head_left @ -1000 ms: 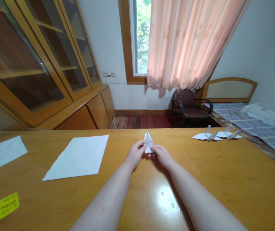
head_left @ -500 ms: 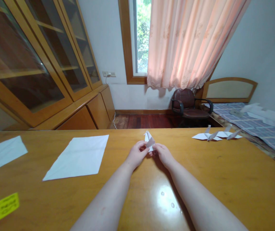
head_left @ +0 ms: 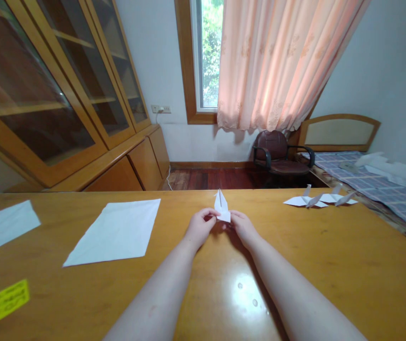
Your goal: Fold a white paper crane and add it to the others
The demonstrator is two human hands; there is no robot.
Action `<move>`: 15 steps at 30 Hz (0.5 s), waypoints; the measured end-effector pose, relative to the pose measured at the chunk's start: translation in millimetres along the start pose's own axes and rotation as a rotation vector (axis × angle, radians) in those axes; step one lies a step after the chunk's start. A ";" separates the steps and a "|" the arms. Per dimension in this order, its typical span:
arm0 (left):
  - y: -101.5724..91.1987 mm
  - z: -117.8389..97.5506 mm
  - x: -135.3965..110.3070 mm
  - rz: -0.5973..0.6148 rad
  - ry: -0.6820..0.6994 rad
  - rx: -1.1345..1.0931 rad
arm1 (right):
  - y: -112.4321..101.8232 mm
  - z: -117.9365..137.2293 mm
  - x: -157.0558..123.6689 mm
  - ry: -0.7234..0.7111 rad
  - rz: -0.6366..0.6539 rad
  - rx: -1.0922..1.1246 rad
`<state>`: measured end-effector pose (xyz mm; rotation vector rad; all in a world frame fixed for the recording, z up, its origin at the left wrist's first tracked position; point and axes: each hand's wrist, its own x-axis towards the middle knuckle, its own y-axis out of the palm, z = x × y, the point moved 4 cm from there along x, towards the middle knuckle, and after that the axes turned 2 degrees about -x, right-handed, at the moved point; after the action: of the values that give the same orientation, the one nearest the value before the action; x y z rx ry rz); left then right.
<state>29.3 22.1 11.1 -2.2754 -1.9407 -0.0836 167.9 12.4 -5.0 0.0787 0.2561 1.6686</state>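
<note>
A small folded white paper figure (head_left: 221, 206) stands point-up between my two hands, just above the wooden table (head_left: 330, 265). My left hand (head_left: 200, 228) pinches its lower left side with thumb and fingers closed. My right hand (head_left: 242, 227) pinches its lower right side in the same way. Both forearms reach forward over the shiny tabletop. The bottom of the paper figure is hidden behind my fingers.
A flat white sheet (head_left: 117, 231) lies left of my hands, and another sheet (head_left: 2, 227) lies at the far left. A yellow label (head_left: 0, 305) sits near the front left edge. Folded paper cranes (head_left: 318, 199) rest at the back right. A brown chair (head_left: 281, 154) stands beyond the table.
The paper figure has been turned and raised slightly between my fingers, and its tip now points straight up. Both hands stay in the same place.
</note>
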 end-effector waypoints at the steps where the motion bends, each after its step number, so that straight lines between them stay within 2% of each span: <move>1: 0.6 -0.9 -0.5 0.011 -0.005 -0.011 | -0.7 -0.2 -0.3 -0.001 -0.016 -0.002; 3: 0.8 -1.4 -0.9 0.017 -0.007 -0.018 | -1.2 -1.4 -0.1 -0.005 -0.013 0.021; 8: -0.2 4.7 0.7 0.009 -0.026 -0.033 | 2.0 -4.2 1.5 -0.010 0.104 0.098; 15: -2.3 0.8 0.5 0.024 -0.025 0.005 | 0.2 -1.9 0.7 -0.022 0.041 -0.063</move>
<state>27.1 23.1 10.5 -2.3070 -1.9233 -0.0480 167.2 12.8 -6.9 0.0556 0.1862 1.7140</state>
